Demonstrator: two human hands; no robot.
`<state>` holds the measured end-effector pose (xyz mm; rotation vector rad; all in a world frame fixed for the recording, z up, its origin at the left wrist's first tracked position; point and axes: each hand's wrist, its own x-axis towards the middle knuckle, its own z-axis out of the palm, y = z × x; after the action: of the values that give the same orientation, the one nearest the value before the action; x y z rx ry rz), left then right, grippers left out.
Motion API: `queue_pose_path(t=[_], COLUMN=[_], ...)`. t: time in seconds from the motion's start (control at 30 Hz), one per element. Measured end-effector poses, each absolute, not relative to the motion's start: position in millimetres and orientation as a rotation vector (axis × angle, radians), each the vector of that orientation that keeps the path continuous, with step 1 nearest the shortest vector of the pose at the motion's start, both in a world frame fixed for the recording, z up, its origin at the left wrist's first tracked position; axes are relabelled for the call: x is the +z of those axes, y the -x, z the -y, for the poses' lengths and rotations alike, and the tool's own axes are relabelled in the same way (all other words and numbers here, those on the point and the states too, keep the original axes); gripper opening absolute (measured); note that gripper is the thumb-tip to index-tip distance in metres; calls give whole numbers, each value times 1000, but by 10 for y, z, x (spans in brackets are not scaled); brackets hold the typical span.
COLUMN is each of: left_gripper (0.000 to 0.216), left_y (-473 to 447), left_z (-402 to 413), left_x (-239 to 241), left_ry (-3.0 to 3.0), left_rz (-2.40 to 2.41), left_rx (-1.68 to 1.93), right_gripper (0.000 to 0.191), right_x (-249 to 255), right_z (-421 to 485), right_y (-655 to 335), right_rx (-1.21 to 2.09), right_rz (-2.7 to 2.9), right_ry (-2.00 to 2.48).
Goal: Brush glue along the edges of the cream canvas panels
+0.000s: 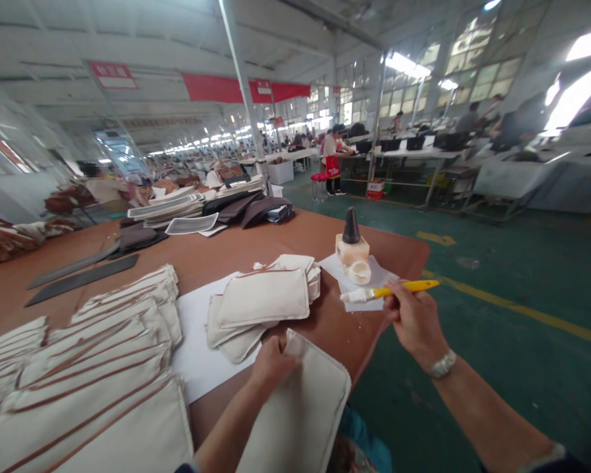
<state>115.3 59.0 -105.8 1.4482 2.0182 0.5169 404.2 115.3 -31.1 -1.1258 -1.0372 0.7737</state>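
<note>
My left hand (272, 368) grips the upper edge of a cream stitched panel (308, 394), which hangs tilted at the table's front edge. In my right hand (414, 322) is a paintbrush (408, 286) with a yellow handle, its bristles coated white and pointing left. Just beyond the bristles stands a glue container (352, 253) with a black cone on top and a pale, crusted opening. It rests on a white sheet (379, 279). A small pile of cream panels (266, 295) lies on white paper (192, 328), just past my left hand.
Overlapping rows of cream panels with brown edging (103, 394) cover the table's left side. Dark strips (83, 277) and stacks of dark and pale pieces (246, 209) lie farther back. The brown table (394, 246) ends at the right, above a green floor. A person in a red apron (332, 164) stands in the distance.
</note>
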Motion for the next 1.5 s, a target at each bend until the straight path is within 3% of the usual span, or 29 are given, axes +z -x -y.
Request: queue_pose_path(t=[0.27, 0.5, 0.77, 1.03, 1.27, 1.5], left_gripper=[18, 14, 13, 20, 19, 26], left_y=[-1233, -1410, -1443, -1467, -1445, -1415], left_z=[-106, 129, 210, 425, 611, 697], left_x=[-675, -454, -511, -454, -142, -12], left_ry=[-1454, -1417, -1560, -2189, -3008, -3113], left_rz=[-1638, -1544, -1520, -1470, -1122, -1153], left_rx=[827, 927, 959, 1190, 1116, 1035], right_gripper=[21, 21, 20, 15, 15, 13], right_x=[-25, 81, 141, 310, 643, 766], right_z=[-484, -414, -245, -247, 39, 242], right_y=[-3625, -3393, -3519, -3717, -3830, -3869], right_rx=[888, 776, 609, 485, 678, 770], right_rz=[1379, 1643, 1644, 1610, 1709, 2071], right_ry=[985, 891, 908, 916, 791, 695])
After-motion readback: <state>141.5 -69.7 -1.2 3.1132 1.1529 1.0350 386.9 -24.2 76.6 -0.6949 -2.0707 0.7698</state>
